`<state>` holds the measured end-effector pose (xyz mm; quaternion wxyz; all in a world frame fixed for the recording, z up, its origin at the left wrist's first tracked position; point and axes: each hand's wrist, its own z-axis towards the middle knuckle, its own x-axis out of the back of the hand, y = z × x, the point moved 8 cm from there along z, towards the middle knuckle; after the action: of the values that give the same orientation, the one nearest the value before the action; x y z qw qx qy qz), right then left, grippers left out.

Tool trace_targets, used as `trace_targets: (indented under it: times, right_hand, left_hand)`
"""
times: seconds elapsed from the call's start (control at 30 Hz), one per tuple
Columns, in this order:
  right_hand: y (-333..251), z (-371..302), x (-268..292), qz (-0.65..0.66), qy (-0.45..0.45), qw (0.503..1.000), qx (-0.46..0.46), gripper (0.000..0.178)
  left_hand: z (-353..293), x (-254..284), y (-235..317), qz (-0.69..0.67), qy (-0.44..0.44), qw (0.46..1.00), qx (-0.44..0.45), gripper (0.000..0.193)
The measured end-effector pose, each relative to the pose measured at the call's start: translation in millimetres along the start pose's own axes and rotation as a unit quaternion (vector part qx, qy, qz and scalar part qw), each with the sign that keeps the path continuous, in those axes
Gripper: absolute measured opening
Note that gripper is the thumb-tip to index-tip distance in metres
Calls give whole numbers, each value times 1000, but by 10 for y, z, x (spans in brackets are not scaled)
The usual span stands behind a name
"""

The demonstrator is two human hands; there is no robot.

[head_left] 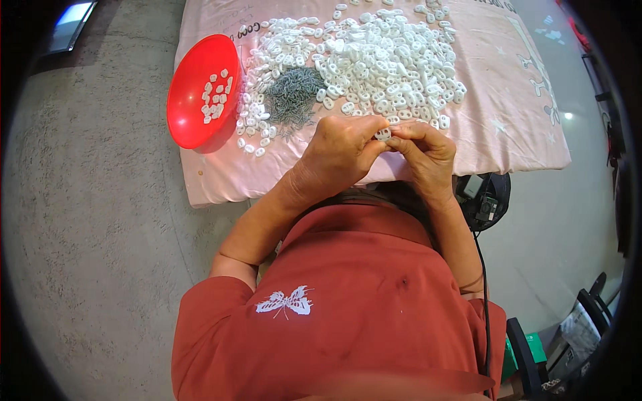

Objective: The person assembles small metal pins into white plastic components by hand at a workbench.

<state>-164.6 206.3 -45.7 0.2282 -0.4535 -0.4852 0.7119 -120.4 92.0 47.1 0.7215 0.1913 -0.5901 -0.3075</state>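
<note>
Both my hands meet above the near edge of the table, pinching one small white plastic piece with holes [382,134] between them. My left hand [341,147] grips it from the left with thumb and forefinger. From the right, the fingertips of my right hand [425,150] close on the same piece. Just beyond my hands spreads a big heap of similar white oval pieces [394,63], each with holes. Left of that heap lies a pile of small grey metal screws [294,93]. Fingers cover part of the held piece.
A red bowl [184,100] with several white pieces inside stands at the table's left edge. More loose white pieces [253,120] lie between bowl and screws. A pink printed cloth [501,127] covers the table. Below its right front edge is a dark round container [491,207] with devices.
</note>
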Motion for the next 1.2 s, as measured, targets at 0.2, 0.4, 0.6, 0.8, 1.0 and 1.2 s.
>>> trace_targets:
  times: [0.2, 0.4, 0.6, 0.8, 1.0, 1.2]
  right_hand:
    - [-12, -6, 6, -9, 6, 1000, 9, 12]
    - [-2, -6, 1, 11, 6, 1000, -13, 12]
    - [-47, 9, -5, -13, 4, 1000, 19, 11]
    - [-36, -1, 3, -19, 18, 1000, 14, 12]
    - [-3, 0, 29, 5, 29, 1000, 4, 12]
    - [-25, -5, 31, -5, 35, 999, 6, 10]
  left_hand:
    - [11, 0, -7, 10, -10, 1000, -7, 18]
    - [21, 9, -1, 21, -7, 999, -39, 18]
    - [22, -5, -24, 13, -10, 999, -28, 17]
    - [59, 4, -16, 3, -15, 999, -34, 18]
    - [75, -12, -12, 24, -21, 999, -35, 18]
    - [106, -2, 26, 36, -18, 997, -60, 17]
